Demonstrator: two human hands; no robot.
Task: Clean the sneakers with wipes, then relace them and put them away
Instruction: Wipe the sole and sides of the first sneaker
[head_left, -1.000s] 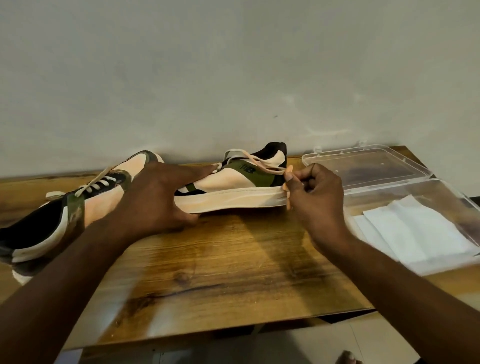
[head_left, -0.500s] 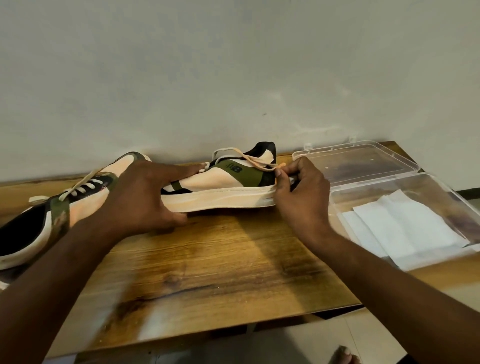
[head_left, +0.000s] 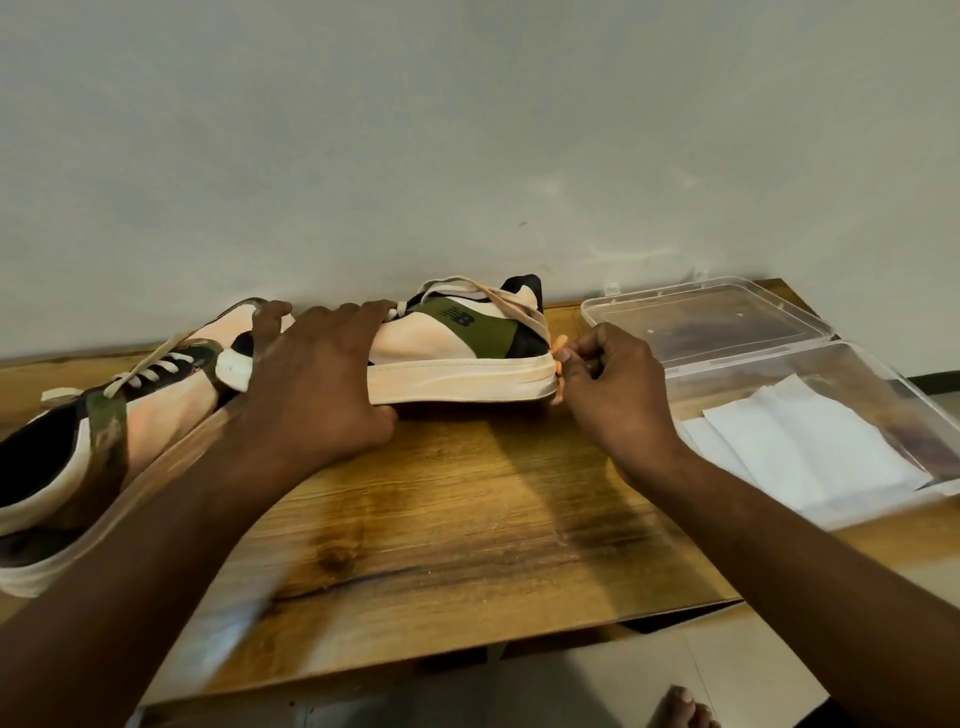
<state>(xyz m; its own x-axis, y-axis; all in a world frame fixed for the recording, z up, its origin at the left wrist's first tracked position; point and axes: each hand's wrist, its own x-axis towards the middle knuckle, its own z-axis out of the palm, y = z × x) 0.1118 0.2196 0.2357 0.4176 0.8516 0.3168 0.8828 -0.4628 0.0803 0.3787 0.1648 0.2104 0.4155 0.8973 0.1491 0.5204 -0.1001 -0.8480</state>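
Observation:
Two cream, olive and black sneakers lie on the wooden table (head_left: 467, 519). The right-hand sneaker (head_left: 467, 374) stands on its sole, side towards me. My left hand (head_left: 311, 379) grips its front, fingers over the top and thumb under the sole. At its heel my right hand (head_left: 613, 384) has its fingers curled and pinches the orange-tipped end of the loose cream lace (head_left: 498, 299), which loops over the collar. The other sneaker (head_left: 156, 410) lies at the left, laced, partly behind my left forearm.
A clear plastic box (head_left: 883, 384) at the right holds white wipes (head_left: 810, 447); its open lid (head_left: 706, 322) lies behind it against the wall. The wall runs close behind the sneakers. A bare foot (head_left: 680, 706) shows below the table's front edge.
My right hand has slid down the heel to sole level, still pinching the lace end. My left hand has shifted further over the sneaker's front.

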